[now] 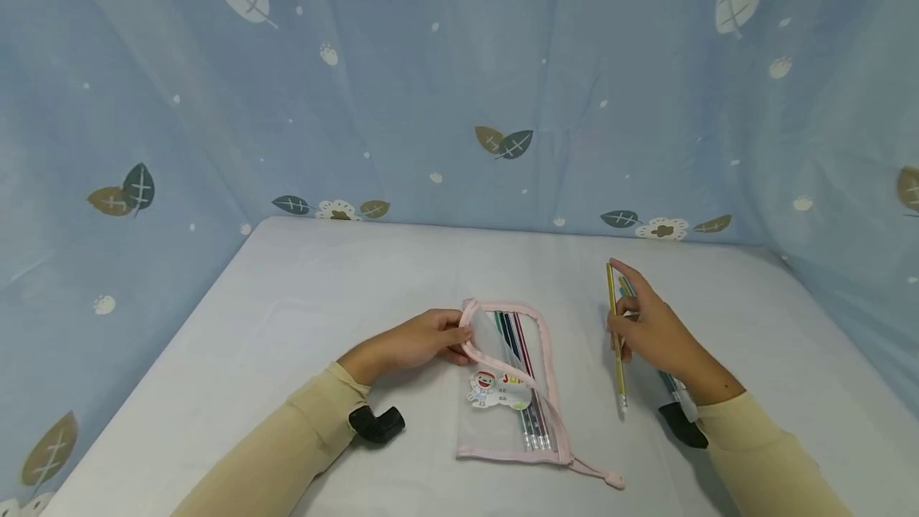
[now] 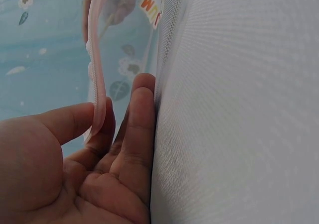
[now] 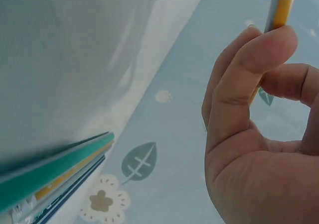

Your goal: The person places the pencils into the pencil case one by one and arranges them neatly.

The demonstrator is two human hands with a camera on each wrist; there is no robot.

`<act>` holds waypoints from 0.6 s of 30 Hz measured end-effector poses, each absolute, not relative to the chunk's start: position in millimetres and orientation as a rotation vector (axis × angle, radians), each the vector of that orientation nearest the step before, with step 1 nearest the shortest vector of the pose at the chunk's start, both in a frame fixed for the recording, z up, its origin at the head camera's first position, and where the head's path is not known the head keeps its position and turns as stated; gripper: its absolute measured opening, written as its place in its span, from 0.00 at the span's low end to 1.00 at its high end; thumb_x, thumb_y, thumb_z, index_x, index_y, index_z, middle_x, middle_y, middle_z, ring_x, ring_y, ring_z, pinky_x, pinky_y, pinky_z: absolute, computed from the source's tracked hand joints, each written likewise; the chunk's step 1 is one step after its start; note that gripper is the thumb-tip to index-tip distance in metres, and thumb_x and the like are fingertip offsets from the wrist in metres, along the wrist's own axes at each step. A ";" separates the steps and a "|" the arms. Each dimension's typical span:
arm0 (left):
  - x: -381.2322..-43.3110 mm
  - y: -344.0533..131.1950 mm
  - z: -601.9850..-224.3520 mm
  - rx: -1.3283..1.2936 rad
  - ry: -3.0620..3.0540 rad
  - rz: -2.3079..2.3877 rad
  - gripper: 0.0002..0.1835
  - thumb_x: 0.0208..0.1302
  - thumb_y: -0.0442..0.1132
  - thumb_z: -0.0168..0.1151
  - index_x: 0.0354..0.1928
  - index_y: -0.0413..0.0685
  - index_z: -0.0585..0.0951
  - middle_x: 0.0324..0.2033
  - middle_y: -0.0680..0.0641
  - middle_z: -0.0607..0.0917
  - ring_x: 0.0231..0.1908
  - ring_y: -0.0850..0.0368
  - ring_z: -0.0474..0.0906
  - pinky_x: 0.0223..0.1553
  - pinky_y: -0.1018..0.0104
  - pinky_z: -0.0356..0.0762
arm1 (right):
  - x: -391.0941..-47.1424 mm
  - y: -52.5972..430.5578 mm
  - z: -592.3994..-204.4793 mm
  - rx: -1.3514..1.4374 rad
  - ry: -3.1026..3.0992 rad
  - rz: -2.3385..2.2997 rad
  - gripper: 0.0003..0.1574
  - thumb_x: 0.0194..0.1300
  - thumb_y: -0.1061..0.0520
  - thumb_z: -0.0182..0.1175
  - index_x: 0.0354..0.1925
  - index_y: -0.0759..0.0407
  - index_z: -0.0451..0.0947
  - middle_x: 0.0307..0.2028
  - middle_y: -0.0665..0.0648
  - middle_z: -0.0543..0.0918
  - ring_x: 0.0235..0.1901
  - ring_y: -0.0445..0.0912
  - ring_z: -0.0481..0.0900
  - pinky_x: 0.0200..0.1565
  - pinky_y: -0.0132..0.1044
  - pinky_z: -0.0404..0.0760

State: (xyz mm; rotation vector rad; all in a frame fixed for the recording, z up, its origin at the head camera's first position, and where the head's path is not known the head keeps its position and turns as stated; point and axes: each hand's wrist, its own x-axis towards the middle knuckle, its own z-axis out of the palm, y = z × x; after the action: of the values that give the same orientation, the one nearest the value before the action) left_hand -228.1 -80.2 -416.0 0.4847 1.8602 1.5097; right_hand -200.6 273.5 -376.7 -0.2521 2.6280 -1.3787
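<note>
My left hand (image 1: pixel 424 337) pinches the pink zippered edge of a see-through mesh pencil case (image 1: pixel 483 437) between thumb and fingers, and the flap stands lifted off the lower side. Several dark, green and red pencils (image 1: pixel 527 373) lie inside it, eraser ends toward me. A cartoon label with "JUMP" lettering is on the front. To the right of the case, my right hand (image 1: pixel 649 333) holds a yellow pencil (image 1: pixel 621 385) between thumb and fingers, its white eraser end pointing toward me. In the right wrist view the yellow pencil (image 3: pixel 285 5) passes behind the fingertips.
Beneath the right hand and wrist, several more pencils (image 3: pixel 55 184) in green, yellow and blue lie on the white tabletop (image 1: pixel 345 270). The case's pink zipper pull (image 1: pixel 613 479) trails toward the front right. A blue leaf-printed curtain (image 1: pixel 431 86) encloses the back and sides.
</note>
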 end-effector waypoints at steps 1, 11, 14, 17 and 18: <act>-228.8 -79.7 -415.6 0.486 1.860 1.507 0.15 0.79 0.39 0.48 0.54 0.34 0.75 0.45 0.41 0.83 0.46 0.56 0.85 0.52 0.64 0.85 | -200.8 273.2 -376.4 -0.254 2.601 -1.406 0.54 0.70 0.67 0.50 0.80 0.41 0.33 0.28 0.64 0.75 0.15 0.53 0.77 0.20 0.48 0.83; -230.6 -80.5 -419.4 0.468 1.882 1.496 0.14 0.79 0.39 0.48 0.54 0.35 0.75 0.45 0.41 0.84 0.46 0.56 0.85 0.51 0.64 0.86 | -200.2 263.0 -379.3 -0.276 2.431 -1.569 0.54 0.70 0.68 0.51 0.80 0.41 0.34 0.33 0.73 0.75 0.20 0.56 0.81 0.21 0.48 0.84; -230.0 -80.0 -418.8 0.468 1.878 1.499 0.14 0.79 0.39 0.48 0.54 0.35 0.75 0.46 0.41 0.84 0.47 0.56 0.85 0.52 0.64 0.85 | -199.3 257.8 -380.6 -0.259 2.400 -1.589 0.55 0.69 0.68 0.51 0.80 0.40 0.34 0.34 0.72 0.75 0.20 0.55 0.82 0.22 0.48 0.85; -229.5 -79.4 -417.6 0.480 1.875 1.500 0.15 0.79 0.39 0.47 0.55 0.35 0.75 0.46 0.41 0.84 0.47 0.56 0.85 0.52 0.64 0.85 | -197.2 253.0 -380.8 -0.256 2.385 -1.612 0.56 0.69 0.68 0.51 0.80 0.39 0.33 0.37 0.73 0.75 0.21 0.55 0.82 0.25 0.49 0.87; -229.5 -79.0 -417.1 0.481 1.876 1.500 0.15 0.79 0.39 0.47 0.55 0.35 0.75 0.46 0.41 0.84 0.47 0.56 0.85 0.52 0.64 0.85 | -196.3 251.7 -380.5 -0.257 2.380 -1.622 0.56 0.70 0.68 0.51 0.80 0.39 0.32 0.38 0.72 0.75 0.22 0.54 0.82 0.26 0.49 0.87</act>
State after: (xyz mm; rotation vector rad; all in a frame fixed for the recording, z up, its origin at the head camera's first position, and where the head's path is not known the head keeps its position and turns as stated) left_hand -229.5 -79.0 -417.1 0.4814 1.8756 1.5001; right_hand -196.3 251.7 -380.5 -0.2569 2.3798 -1.6225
